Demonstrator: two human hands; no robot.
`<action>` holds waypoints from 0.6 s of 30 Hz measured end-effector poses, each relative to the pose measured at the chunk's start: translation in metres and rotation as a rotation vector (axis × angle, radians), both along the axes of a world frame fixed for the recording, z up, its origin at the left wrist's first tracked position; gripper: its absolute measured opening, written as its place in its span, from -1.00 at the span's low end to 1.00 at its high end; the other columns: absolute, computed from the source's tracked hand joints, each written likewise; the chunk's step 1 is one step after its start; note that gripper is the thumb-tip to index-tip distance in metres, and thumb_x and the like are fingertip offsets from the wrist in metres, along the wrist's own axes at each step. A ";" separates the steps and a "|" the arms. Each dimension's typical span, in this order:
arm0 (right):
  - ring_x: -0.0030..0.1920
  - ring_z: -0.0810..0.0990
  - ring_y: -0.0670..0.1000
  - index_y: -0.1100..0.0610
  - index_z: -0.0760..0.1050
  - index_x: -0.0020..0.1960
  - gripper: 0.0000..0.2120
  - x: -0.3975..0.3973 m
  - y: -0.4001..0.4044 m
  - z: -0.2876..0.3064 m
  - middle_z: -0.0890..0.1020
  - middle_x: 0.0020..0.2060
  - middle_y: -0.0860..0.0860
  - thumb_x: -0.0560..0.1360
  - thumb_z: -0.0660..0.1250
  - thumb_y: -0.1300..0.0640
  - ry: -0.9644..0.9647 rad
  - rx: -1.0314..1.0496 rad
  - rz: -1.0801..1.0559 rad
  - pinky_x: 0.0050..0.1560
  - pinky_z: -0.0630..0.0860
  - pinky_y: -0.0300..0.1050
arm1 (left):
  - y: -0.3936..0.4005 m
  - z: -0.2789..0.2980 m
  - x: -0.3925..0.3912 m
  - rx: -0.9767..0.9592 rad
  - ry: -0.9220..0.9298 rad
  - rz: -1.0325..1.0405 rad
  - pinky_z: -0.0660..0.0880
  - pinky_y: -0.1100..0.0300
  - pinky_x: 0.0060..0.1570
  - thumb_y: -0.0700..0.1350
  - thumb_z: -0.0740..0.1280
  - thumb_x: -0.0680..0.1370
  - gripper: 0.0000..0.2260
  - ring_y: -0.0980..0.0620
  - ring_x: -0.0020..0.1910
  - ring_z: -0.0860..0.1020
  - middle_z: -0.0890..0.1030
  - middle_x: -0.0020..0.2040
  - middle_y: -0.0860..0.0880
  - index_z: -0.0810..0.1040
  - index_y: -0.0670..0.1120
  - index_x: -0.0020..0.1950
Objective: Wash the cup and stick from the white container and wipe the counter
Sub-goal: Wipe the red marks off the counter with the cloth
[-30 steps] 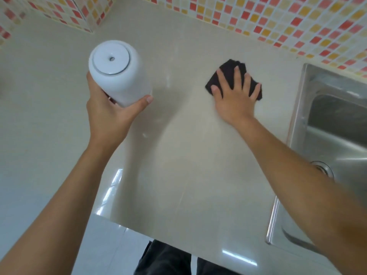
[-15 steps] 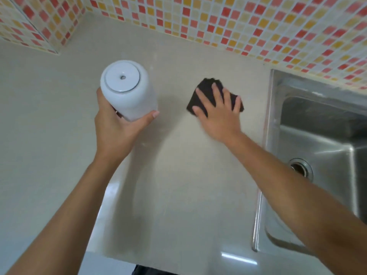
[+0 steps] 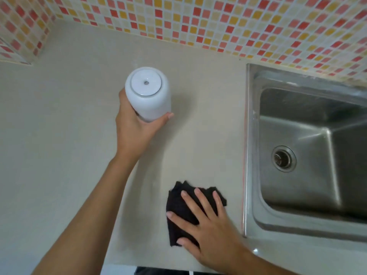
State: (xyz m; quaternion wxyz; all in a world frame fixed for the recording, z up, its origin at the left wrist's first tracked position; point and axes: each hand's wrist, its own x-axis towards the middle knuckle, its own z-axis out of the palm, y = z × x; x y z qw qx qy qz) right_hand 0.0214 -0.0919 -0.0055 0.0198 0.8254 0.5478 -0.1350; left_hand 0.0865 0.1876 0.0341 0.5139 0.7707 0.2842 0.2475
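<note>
My left hand point(image 3: 135, 128) grips a white cylindrical container point(image 3: 149, 94) with a flat lid that has a small hole in its middle. I hold it lifted above the beige counter point(image 3: 65, 135). My right hand point(image 3: 206, 223) lies flat, fingers spread, pressing a folded black cloth point(image 3: 178, 207) onto the counter near the front edge, just left of the sink. No cup or stick shows in this view.
A stainless steel sink point(image 3: 309, 155) with a round drain point(image 3: 284, 158) fills the right side. Mosaic wall tiles point(image 3: 198, 20) in red, orange and cream run along the back and the left corner. The counter's front edge is at the bottom.
My right hand has dragged the black cloth from the back of the counter toward the front edge. The left hand keeps holding the white container up.
</note>
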 end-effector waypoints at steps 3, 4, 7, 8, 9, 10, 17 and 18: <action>0.52 0.11 0.18 -0.27 0.06 0.51 -0.43 0.024 0.000 -0.003 0.10 0.55 0.02 0.54 0.04 -0.36 0.020 0.025 0.028 0.39 0.11 0.37 | -0.006 -0.002 0.010 0.016 0.016 -0.037 0.47 0.21 0.21 0.10 0.60 0.28 -0.16 0.22 0.25 0.46 0.46 0.32 0.12 0.24 0.01 0.44; 0.52 0.11 0.18 -0.28 0.06 0.51 -0.44 0.042 0.008 -0.003 0.10 0.55 0.02 0.55 0.02 -0.35 0.012 0.047 -0.003 0.40 0.10 0.37 | -0.007 -0.003 0.011 0.023 0.025 -0.043 0.46 0.22 0.20 0.11 0.60 0.28 -0.15 0.22 0.25 0.46 0.46 0.32 0.11 0.24 0.00 0.44; 0.52 0.10 0.19 -0.28 0.08 0.50 -0.46 0.124 0.041 -0.015 0.12 0.55 0.02 0.55 -0.04 -0.35 -0.113 0.089 -0.268 0.43 0.00 0.35 | -0.013 -0.008 0.010 0.021 0.036 -0.024 0.47 0.16 0.23 0.12 0.60 0.28 -0.15 0.22 0.26 0.47 0.47 0.32 0.11 0.24 0.01 0.43; 0.52 0.10 0.19 -0.29 0.08 0.50 -0.46 0.157 0.054 -0.017 0.12 0.55 0.01 0.55 -0.06 -0.35 -0.139 0.088 -0.385 0.44 -0.02 0.34 | -0.017 -0.011 0.008 0.011 0.037 -0.015 0.48 0.10 0.24 0.13 0.60 0.27 -0.15 0.22 0.27 0.46 0.47 0.32 0.12 0.24 0.03 0.43; 0.52 0.09 0.18 -0.29 0.06 0.50 -0.47 0.192 0.066 -0.018 0.11 0.55 0.01 0.55 -0.07 -0.35 -0.138 0.085 -0.490 0.44 -0.05 0.33 | -0.020 -0.013 0.006 0.002 0.039 -0.008 0.48 0.05 0.25 0.13 0.60 0.27 -0.15 0.21 0.27 0.46 0.47 0.33 0.12 0.23 0.05 0.43; 0.52 0.05 0.18 -0.30 0.04 0.50 -0.47 0.224 0.077 -0.018 0.08 0.56 0.01 0.55 -0.09 -0.35 -0.114 0.067 -0.570 0.45 -0.08 0.33 | -0.024 -0.015 0.004 -0.005 0.044 -0.007 0.48 0.02 0.24 0.13 0.60 0.26 -0.14 0.20 0.27 0.47 0.47 0.33 0.12 0.24 0.05 0.43; 0.53 -0.04 0.19 -0.21 0.01 0.53 -0.47 0.275 0.104 -0.010 0.00 0.57 0.04 0.58 -0.10 -0.29 -0.021 0.050 -0.720 0.47 -0.14 0.25 | -0.041 -0.028 -0.004 -0.014 0.073 -0.017 0.48 0.10 0.24 0.11 0.61 0.26 -0.15 0.20 0.25 0.48 0.47 0.31 0.13 0.25 0.03 0.43; 0.53 -0.03 0.19 -0.20 0.02 0.53 -0.47 0.265 0.100 -0.011 0.01 0.56 0.04 0.59 -0.08 -0.27 -0.013 0.057 -0.720 0.47 -0.12 0.23 | -0.043 -0.029 -0.005 -0.017 0.075 -0.018 0.46 0.18 0.24 0.10 0.61 0.27 -0.15 0.22 0.25 0.47 0.47 0.31 0.13 0.25 0.03 0.43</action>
